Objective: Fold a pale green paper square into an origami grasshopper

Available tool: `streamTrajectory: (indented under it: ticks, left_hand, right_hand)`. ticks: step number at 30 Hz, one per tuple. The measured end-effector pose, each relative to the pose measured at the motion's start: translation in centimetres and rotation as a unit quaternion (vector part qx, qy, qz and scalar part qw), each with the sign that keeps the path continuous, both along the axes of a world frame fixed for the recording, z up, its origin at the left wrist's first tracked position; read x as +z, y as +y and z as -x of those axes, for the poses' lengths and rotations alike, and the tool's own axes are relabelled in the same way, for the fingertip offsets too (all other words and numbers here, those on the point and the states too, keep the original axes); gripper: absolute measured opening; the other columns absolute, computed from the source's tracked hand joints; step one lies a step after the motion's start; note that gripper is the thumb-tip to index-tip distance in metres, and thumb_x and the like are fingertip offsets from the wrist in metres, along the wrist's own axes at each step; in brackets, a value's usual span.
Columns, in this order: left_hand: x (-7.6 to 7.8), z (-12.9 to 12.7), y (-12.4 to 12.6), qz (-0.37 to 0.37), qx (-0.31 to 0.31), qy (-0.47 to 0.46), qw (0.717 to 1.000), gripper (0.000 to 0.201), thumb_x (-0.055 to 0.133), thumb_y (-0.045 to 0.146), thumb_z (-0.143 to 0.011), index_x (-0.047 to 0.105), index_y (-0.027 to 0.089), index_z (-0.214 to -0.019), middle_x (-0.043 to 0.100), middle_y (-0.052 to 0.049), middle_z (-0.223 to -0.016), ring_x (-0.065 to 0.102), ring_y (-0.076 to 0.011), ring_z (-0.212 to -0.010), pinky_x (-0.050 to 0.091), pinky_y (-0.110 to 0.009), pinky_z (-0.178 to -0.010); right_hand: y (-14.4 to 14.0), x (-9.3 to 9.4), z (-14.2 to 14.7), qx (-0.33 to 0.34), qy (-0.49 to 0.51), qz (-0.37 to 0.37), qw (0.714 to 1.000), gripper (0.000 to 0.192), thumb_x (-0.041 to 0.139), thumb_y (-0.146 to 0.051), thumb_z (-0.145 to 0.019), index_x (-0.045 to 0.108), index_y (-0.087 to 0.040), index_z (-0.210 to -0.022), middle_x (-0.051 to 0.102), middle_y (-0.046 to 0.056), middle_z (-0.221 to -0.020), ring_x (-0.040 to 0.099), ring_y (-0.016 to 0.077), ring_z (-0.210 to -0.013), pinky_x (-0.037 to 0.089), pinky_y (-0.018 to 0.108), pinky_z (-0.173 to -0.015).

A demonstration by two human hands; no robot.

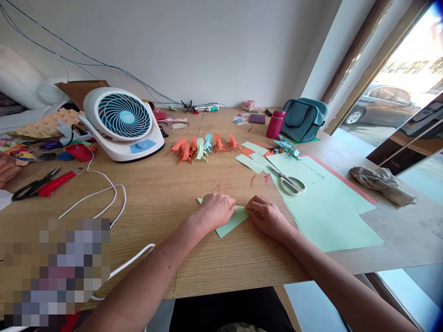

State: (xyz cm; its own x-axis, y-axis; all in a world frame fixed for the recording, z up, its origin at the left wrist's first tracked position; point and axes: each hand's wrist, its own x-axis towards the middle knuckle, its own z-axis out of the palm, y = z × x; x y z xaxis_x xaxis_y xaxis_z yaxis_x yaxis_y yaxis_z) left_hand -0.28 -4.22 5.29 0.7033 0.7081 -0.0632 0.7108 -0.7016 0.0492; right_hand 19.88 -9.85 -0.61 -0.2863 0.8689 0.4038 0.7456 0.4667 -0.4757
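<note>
A small piece of pale green paper (230,225), folded along its upper part, lies on the table in front of me. My left hand (217,211) is closed over its left and upper side, with the fingertips pressed on the fold. At its right end, my right hand (266,216) has curled fingers pinching the paper's edge. Both hands hide parts of the sheet. Scissors (291,185) with pale handles rest on large green sheets (335,216) to the right. Beyond my hands stand folded paper figures in orange (185,150), green (200,149) and blue (208,142).
On the left are a white fan (121,120), a red-handled cutter (58,182), black pliers (32,186) and a white cable (116,186). A pink bottle (276,124), teal bag (304,119) and crumpled grey cloth (382,183) sit to the right. Another hand (8,168) shows at the left edge.
</note>
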Motion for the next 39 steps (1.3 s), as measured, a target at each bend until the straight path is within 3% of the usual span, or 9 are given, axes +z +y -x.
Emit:
streamTrajectory:
  ticks: [8,13,20,27,35,39]
  left_hand:
    - [1.6,-0.4,1.4,0.039,0.005,0.022,0.999,0.026,0.052,0.037,-0.094,0.074,0.023,-0.092,0.077,-0.008,-0.089,0.072,-0.0276,-0.089,0.051,-0.034,-0.072]
    - [2.3,-1.0,2.9,0.069,-0.014,0.040,0.997,0.024,0.058,0.042,-0.089,0.075,0.027,-0.096,0.077,-0.005,-0.099,0.071,-0.0254,-0.093,0.050,-0.031,-0.074]
    - [1.9,-1.2,3.4,0.107,-0.029,0.041,0.993,0.031,0.053,0.043,-0.092,0.073,0.024,-0.107,0.068,-0.008,-0.120,0.065,-0.0263,-0.105,0.048,-0.032,-0.085]
    - [1.7,-1.0,3.8,0.142,-0.031,0.037,0.989,0.028,0.055,0.044,-0.090,0.069,0.023,-0.101,0.069,-0.005,-0.110,0.063,-0.0246,-0.102,0.046,-0.030,-0.079]
    - [1.9,-1.1,3.7,0.165,-0.020,0.054,0.985,0.035,0.059,0.052,-0.086,0.066,0.022,-0.103,0.064,-0.007,-0.118,0.061,-0.0282,-0.107,0.046,-0.032,-0.081]
    - [1.3,-0.7,4.2,0.200,-0.026,0.031,0.979,0.032,0.062,0.052,-0.086,0.064,0.022,-0.099,0.064,-0.005,-0.113,0.062,-0.0246,-0.101,0.045,-0.030,-0.079]
  right_hand:
    - [0.3,0.1,0.2,-0.028,0.049,0.026,0.998,0.015,0.054,-0.017,-0.094,0.067,-0.023,-0.090,0.066,0.003,-0.088,0.063,0.0160,-0.078,0.049,0.027,-0.067]
    - [0.5,-0.1,0.1,-0.040,0.064,0.037,0.996,0.015,0.055,-0.016,-0.092,0.068,-0.023,-0.090,0.067,0.003,-0.089,0.063,0.0161,-0.078,0.048,0.027,-0.066]
    - [0.5,-0.2,-0.4,-0.041,0.063,0.048,0.996,0.014,0.056,-0.017,-0.092,0.069,-0.023,-0.093,0.066,0.004,-0.092,0.063,0.0163,-0.080,0.047,0.027,-0.070]
    - [0.3,0.4,-0.2,-0.053,0.055,0.068,0.995,0.013,0.057,-0.016,-0.091,0.068,-0.022,-0.092,0.064,0.003,-0.092,0.060,0.0145,-0.077,0.044,0.026,-0.068]
    - [0.1,0.4,-0.2,-0.048,0.066,0.069,0.994,0.013,0.056,-0.018,-0.092,0.068,-0.023,-0.092,0.064,0.003,-0.092,0.060,0.0158,-0.080,0.046,0.028,-0.070]
    - [-0.2,0.6,-0.1,-0.046,0.076,0.081,0.993,0.014,0.055,-0.018,-0.093,0.068,-0.023,-0.093,0.064,0.004,-0.092,0.060,0.0163,-0.080,0.048,0.030,-0.072]
